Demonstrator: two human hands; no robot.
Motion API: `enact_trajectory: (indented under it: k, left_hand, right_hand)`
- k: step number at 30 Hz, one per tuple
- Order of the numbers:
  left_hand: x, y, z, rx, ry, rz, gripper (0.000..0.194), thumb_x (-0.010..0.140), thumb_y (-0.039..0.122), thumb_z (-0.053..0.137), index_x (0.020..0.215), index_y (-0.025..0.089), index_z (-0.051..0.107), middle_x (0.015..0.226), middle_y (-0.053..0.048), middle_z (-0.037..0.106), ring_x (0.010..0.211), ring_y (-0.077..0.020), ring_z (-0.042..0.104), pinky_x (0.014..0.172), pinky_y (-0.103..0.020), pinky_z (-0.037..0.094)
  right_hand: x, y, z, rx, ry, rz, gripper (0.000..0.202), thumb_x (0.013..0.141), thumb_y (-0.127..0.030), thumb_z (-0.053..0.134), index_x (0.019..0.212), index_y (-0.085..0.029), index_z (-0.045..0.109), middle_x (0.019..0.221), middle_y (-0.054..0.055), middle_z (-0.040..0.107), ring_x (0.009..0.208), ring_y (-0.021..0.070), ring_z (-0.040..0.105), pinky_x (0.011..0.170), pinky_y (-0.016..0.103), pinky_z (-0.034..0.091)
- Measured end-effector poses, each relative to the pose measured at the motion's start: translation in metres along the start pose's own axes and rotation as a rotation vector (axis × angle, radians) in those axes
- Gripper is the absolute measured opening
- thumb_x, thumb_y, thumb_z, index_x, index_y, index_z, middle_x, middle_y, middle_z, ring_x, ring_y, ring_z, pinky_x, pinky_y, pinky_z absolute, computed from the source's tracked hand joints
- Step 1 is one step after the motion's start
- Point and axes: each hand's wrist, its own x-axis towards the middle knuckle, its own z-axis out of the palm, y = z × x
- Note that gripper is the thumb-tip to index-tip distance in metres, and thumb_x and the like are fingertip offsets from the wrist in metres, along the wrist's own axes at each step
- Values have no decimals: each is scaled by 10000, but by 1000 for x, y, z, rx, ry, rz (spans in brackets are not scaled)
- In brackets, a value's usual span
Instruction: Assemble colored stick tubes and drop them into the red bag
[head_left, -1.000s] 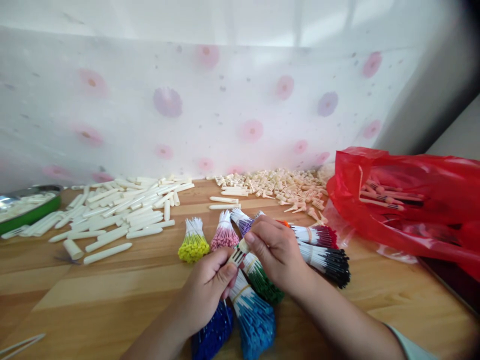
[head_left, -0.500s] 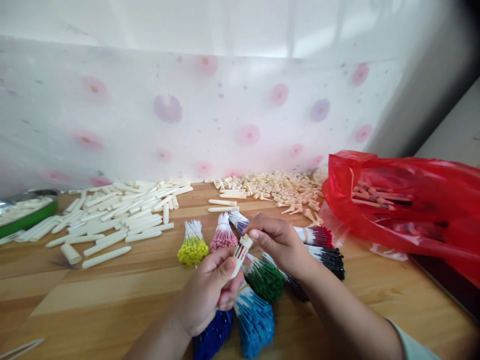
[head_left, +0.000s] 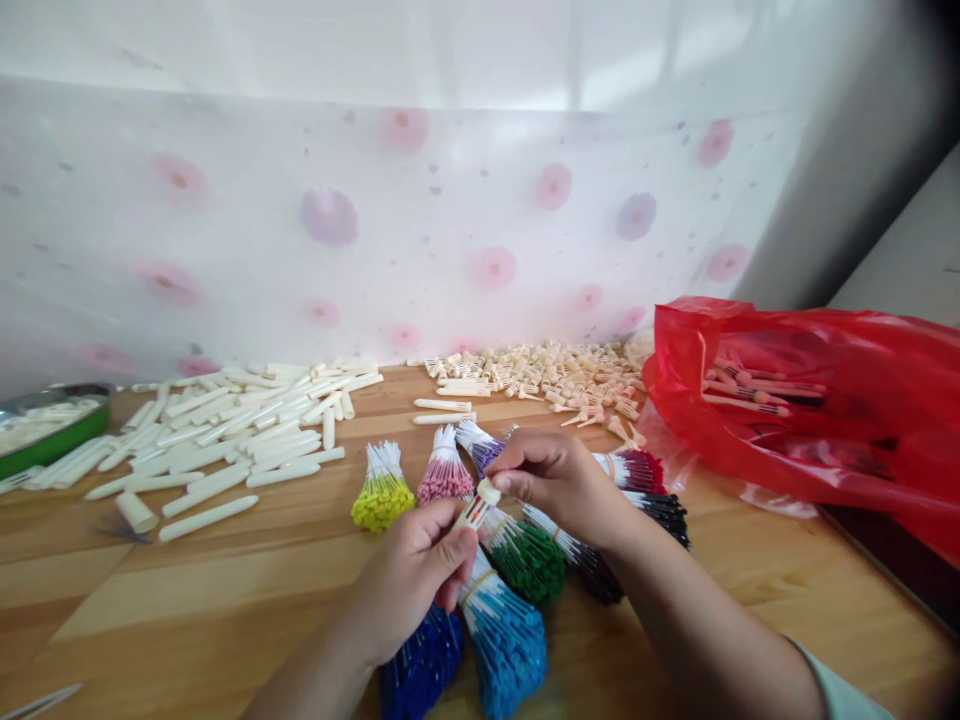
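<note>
A white multicolour pen [head_left: 472, 514] with coloured sliders in its slots is held in front of me. My left hand [head_left: 409, 572] is closed around its barrel, hiding the lower part. At the upper end, the thumb and fingers of my right hand [head_left: 559, 488] pinch the pale end piece [head_left: 489, 491]. Rubber-banded bundles of coloured pen refills lie under and around both hands: yellow [head_left: 382, 498], pink [head_left: 444, 478], purple [head_left: 484, 450], green [head_left: 536, 562], light blue [head_left: 508, 642], dark blue [head_left: 424, 668], dark red [head_left: 639, 470] and black [head_left: 665, 517].
White pen barrels [head_left: 225, 430] are heaped at the left, beside a green-sided tray [head_left: 75, 445]. Small slotted pen tops [head_left: 555, 375] lie piled along the wall. At the right a red plastic bag [head_left: 847, 420] holds more pen parts. Tweezers [head_left: 49, 702] appear at the near left.
Both hands have shifted slightly, still on the pen. The pen leans further over, and less of its barrel shows past my left fingers.
</note>
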Motion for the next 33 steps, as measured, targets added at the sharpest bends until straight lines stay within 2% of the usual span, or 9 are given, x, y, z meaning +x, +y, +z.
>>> enact_trajectory:
  k: [3,8,10,14,16,21,25,28,33]
  left_hand:
    - [0,3,0,46,58,-18,390,843,513,522,698,153,481,530,66,426,415,-44,353,417,-175,249]
    - [-1,4,7,14,85,-32,407,858,521,491,671,161,455,465,77,398,400,-44,314,411,-171,227]
    - [-1,2,11,-63,84,-23,389,868,517,478,730,154,489,462,79,408,387,-38,315,409,-166,228]
    - [-2,-5,20,-310,69,-4,356,876,507,475,858,156,532,495,71,461,346,-28,357,377,-153,245]
    - [-2,-7,23,-405,50,-6,341,876,494,487,868,157,539,494,65,482,332,-25,373,364,-145,251]
    - [-1,-4,24,-572,40,-36,351,837,505,549,831,153,550,493,58,497,321,-21,392,344,-132,263]
    - [1,-4,23,-642,42,15,373,818,523,567,824,150,557,492,47,519,321,-22,403,339,-130,259]
    - [2,-10,22,-630,41,58,356,835,507,554,796,153,547,488,35,551,321,-26,424,343,-130,265]
    - [4,-17,21,-615,72,61,327,854,466,552,777,148,546,530,17,608,324,-28,463,331,-119,274]
  right_hand:
    - [3,1,6,-143,36,-26,158,801,-231,627,675,-138,640,633,-4,567,603,103,511,561,217,389]
    - [6,6,18,-189,58,71,192,831,-244,573,663,-151,567,608,-28,508,579,93,458,539,202,352]
    - [6,10,24,-85,99,83,207,837,-273,569,667,-158,545,616,-28,506,583,96,459,550,207,364]
    - [4,19,35,326,197,89,237,838,-369,589,717,-170,548,635,-28,542,578,98,481,564,215,392]
    - [4,21,37,405,205,104,243,835,-387,600,734,-166,587,641,-23,554,583,99,482,571,218,393]
    - [4,17,38,411,172,133,230,828,-376,622,745,-161,635,649,-18,559,595,99,488,574,220,400]
    - [2,13,45,664,73,161,231,846,-393,589,943,-197,662,773,1,612,611,99,526,574,225,423]
    - [0,12,50,758,69,199,237,795,-312,650,1001,-197,659,821,11,630,628,98,545,586,223,436]
    - [1,9,56,716,108,279,242,695,-138,664,929,-188,627,679,-43,582,473,47,478,455,161,383]
